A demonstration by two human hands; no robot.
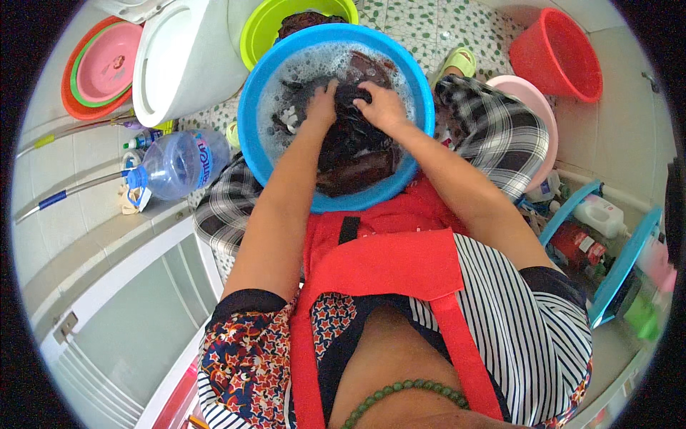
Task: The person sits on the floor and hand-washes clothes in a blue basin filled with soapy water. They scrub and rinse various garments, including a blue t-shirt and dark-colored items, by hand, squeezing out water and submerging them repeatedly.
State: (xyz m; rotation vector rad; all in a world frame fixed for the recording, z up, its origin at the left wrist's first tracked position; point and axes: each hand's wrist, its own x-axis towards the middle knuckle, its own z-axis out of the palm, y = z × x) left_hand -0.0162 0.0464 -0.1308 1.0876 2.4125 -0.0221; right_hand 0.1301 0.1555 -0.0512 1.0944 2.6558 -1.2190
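Soapy water and dark wet clothes (350, 139) fill a blue basin (250, 121) standing in front of me, between my knees. Inside it, my right hand (382, 109) is closed on a bunched black cloth (353, 96), thumb and forefinger pinching its edge. Just to the left, my left hand (323, 105) is closed on the same dark cloth, its lower fingers partly hidden by cloth and suds. White foam (289, 79) floats around the clothes, and a brownish piece (368, 68) lies near the far rim.
Behind the blue basin stands a yellow-green basin (257, 36) with dark cloth in it. A white bin (214, 64), stacked basins (107, 61) and a large clear bottle (175, 168) are at left. At right are a red bucket (561, 57), a pink basin (547, 118) and a blue rack (607, 286).
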